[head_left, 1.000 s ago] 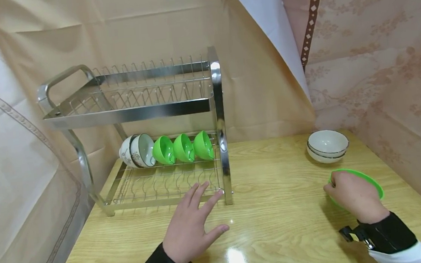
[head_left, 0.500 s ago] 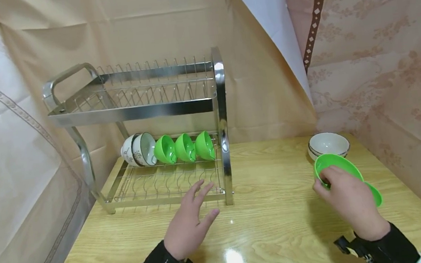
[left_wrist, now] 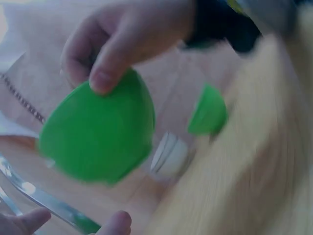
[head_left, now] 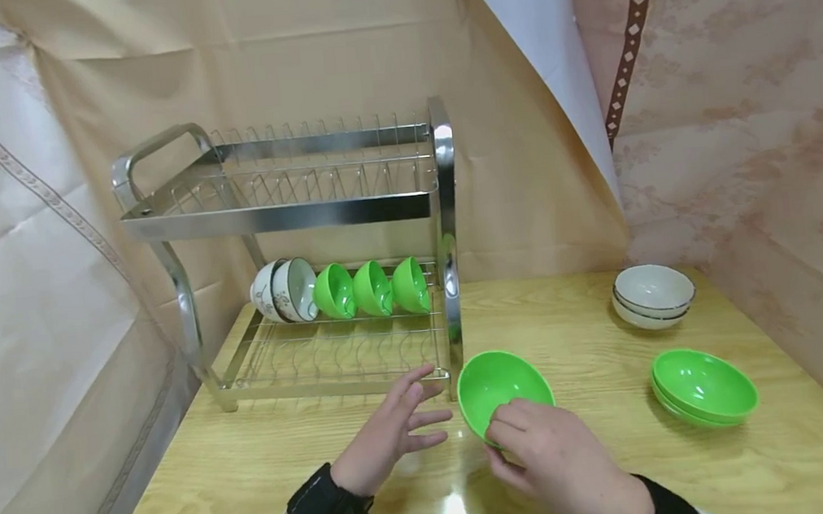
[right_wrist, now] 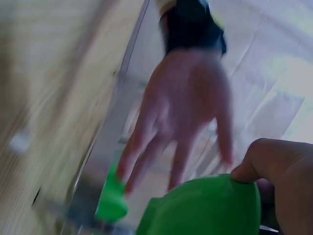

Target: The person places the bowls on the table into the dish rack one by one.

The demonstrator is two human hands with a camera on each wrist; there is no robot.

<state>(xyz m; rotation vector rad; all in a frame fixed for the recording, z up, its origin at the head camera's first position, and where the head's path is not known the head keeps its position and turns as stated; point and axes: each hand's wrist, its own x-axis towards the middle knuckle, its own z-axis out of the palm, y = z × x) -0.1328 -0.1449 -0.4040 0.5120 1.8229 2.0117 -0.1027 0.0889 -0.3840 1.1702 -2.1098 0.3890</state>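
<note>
A green bowl (head_left: 499, 384) is held up over the table in front of the rack's right end, its inside toward the head camera. My right hand (head_left: 557, 460) pinches its near rim, thumb outside and fingers inside. In the left wrist view the thumb presses the outer wall of that bowl (left_wrist: 100, 134). Just left of the bowl, my left hand (head_left: 393, 434) is held with its fingers spread, touching nothing. The right wrist view shows the left palm (right_wrist: 190, 93) facing the bowl, with a gap between them.
A two-tier metal dish rack (head_left: 283, 217) stands at left. On its lower tier lean white patterned bowls (head_left: 293, 290) and green bowls (head_left: 373, 289). At right sit stacked green bowls (head_left: 705, 386), with stacked white bowls (head_left: 653, 295) behind them. Cloth hangs around the table (head_left: 564, 317).
My right hand has lifted a green bowl off the right-hand stack and carried it left to the rack's front right. My left hand has turned its palm toward the bowl.
</note>
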